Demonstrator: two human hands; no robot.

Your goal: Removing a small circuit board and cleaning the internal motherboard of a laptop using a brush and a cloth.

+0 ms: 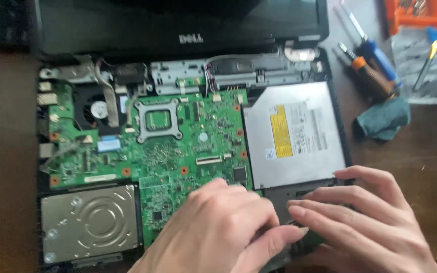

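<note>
- A silver hard drive (89,222) sits in the lower left corner of the opened laptop base (336,108), flat in its bay.
- Above it lies a black fan (96,108), with the green circuit board (178,151) spreading to its right; a square metal socket frame (158,120) is set into the board near the top.
- The left hand (213,230) rests palm down over the bottom edge of the circuit board, fingers curled and pressed close together, tips pointing right. Whether they pinch anything cannot be told.
- Between the two hands, a small dark part (304,241) at the front edge of the base is mostly covered; both sets of fingertips meet on it.
- The silver disc drive (292,134) with a yellow label fills the bay just above the hands.
- The right hand (365,222) reaches in from the right, fingers long and slightly spread, laid across the dark part, not closed into a grip.
- Further right on the brown table (6,151): a blue-green cloth (383,119), two screwdrivers (367,55) with orange and blue handles, and an orange bit case (414,12).
</note>
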